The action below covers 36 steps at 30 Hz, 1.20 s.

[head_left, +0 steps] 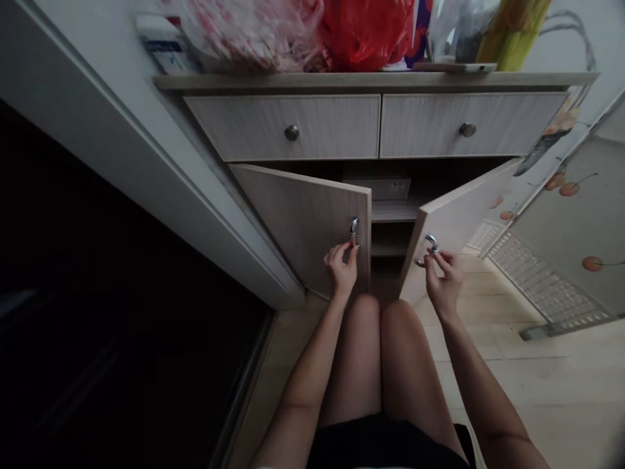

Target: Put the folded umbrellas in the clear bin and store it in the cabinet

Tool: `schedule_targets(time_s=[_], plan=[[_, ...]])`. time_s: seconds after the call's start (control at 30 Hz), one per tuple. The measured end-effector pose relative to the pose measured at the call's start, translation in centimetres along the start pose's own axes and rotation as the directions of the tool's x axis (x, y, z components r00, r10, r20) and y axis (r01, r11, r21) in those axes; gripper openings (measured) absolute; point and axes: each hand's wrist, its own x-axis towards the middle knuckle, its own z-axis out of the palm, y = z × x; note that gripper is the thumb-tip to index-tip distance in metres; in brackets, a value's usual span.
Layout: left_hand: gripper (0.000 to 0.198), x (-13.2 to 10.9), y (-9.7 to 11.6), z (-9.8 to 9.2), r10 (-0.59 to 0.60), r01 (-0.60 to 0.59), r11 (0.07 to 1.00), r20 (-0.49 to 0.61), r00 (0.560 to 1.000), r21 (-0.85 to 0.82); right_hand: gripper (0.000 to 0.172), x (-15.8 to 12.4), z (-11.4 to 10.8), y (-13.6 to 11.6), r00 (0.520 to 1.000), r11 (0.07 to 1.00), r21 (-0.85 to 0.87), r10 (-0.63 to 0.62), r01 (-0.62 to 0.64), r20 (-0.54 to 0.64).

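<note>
Left hand (342,270) raised at twelve o'clock, fingers (336,253) curled in a pinch, right hand (443,281) at one o'clock, pinching likewise, bare forearms (312,371) reaching up from six o'clock, either side of bare thighs (356,352).

Cabinet top (371,81) — red plastic bag (366,36), phone (456,67)

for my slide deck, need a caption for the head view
The left hand and right hand hold the metal handles of open cabinet doors below two closed drawers
</note>
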Motion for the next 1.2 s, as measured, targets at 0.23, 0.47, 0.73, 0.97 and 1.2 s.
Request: schedule_targets(time_s=[0.23,0.47,0.73,0.97,1.2], plan=[[0.018,2.2,0.6,2.4,-0.064,0.051,0.992,0.11,0.992,0.118,0.039,3.8,7.8,-1.2,0.99,0.995,-0.087,0.049,-0.037,0.131],[0.018,4.6,1.2,4.9,-0.124,0.095,0.982,0.18,0.976,0.162,0.04,6.1,11.9,-1.6,0.967,0.969,-0.23,0.137,-0.086,0.217],[0.018,6.5,1.1,6.8,-0.172,0.133,0.974,0.217,0.961,0.184,0.038,7.9,14.2,-1.7,0.951,0.951,-0.28,0.198,-0.129,0.238],[0.016,7.6,0.8,7.7,-0.183,0.145,0.975,0.234,0.955,0.171,0.038,8.9,15.3,-1.6,0.937,0.938,-0.317,0.228,-0.138,0.265],[0.015,8.3,0.8,8.3,-0.221,0.188,0.971,0.252,0.942,0.151,0.04,9.4,16.4,-0.7,0.95,0.947,-0.306,0.183,-0.101,0.254]])
